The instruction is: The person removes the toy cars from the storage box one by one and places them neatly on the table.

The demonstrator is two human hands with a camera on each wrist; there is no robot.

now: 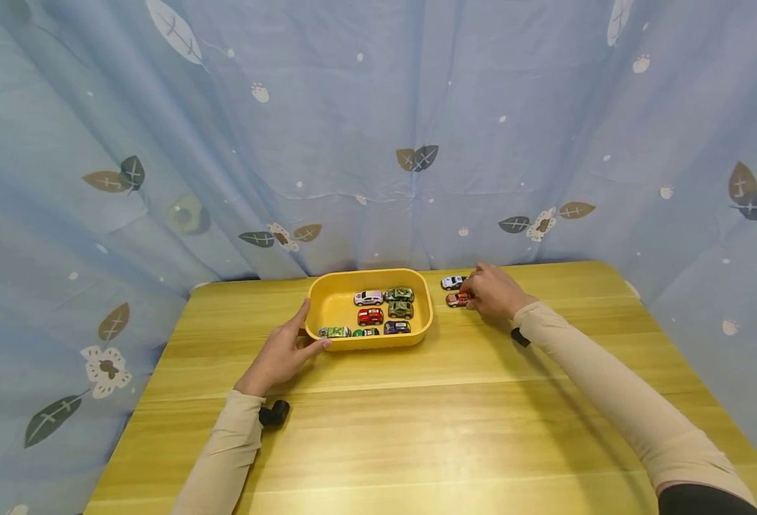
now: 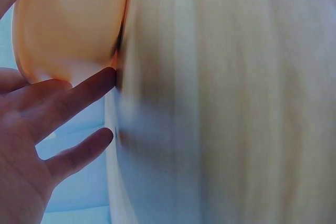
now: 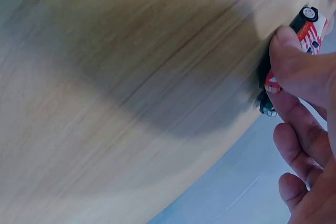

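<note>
Red-and-white toy car [image 1: 456, 300] pinched in the right hand [image 1: 496, 295], right of yellow tray [image 1: 378, 344]

Toy car at the far part of the worktop [image 1: 378, 436], outside the tray. Right hand: thumb on one side of it, fingers on the other. Whether the wheels touch wood: cannot tell. Silver car [image 1: 453, 282] just beyond it, toward the far edge.

Tray to the left, a short gap between. Left hand [image 1: 282, 356] at its near left corner: fingers spread and fairly straight, touching the outside; thumb at the near wall. No grip closed round it.

Inside the tray, seven cars. Far row: white car with pink checks [image 1: 368, 298], camouflage car [image 1: 399, 295] beside it. Middle: red car [image 1: 370, 317], olive-green car [image 1: 401, 310] to its right. Along the near wall, left to right: green patterned car [image 1: 334, 332], small green-and-red car [image 1: 366, 332], purple car [image 1: 397, 327].

Both arms in beige sleeves [image 1: 617, 400]. Behind the worktop, blue curtain [image 1: 353, 107], printed with leaves and flowers.
</note>
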